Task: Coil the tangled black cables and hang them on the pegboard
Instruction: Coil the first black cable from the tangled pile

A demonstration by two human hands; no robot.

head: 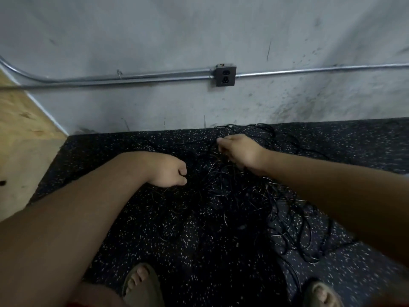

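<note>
Item: tangled heap of thin black cables (pixel 254 196), loose on black rubber floor w/ pale speckles (pixel 155 229). Heap runs from the foot of the grey concrete wall (pixel 155 29) back toward the person's right foot, long axis roughly far-to-near, its bulk right of centre and under the right forearm. Right hand (pixel 241 151): at the heap's far end, fingers curled down into it, pinching a few strands that rise to the fingertips — the nearer hand to the mass. Left hand (pixel 168 171): at the heap's left fringe, fingers curled in, something dark inside the curl; cannot tell if a strand is held. Judged stage: early, still sorting, no coil formed. Next move likely turns on drawing one strand out leftward, away from the bulk, since the rest lies right and near. Also present: metal conduit pipe (pixel 309 70) w/ dark outlet box (pixel 225 76) on wall; plywood panel (pixel 20 140) at left; olive sandals (pixel 141 284). Pegboard — not in view.
</note>
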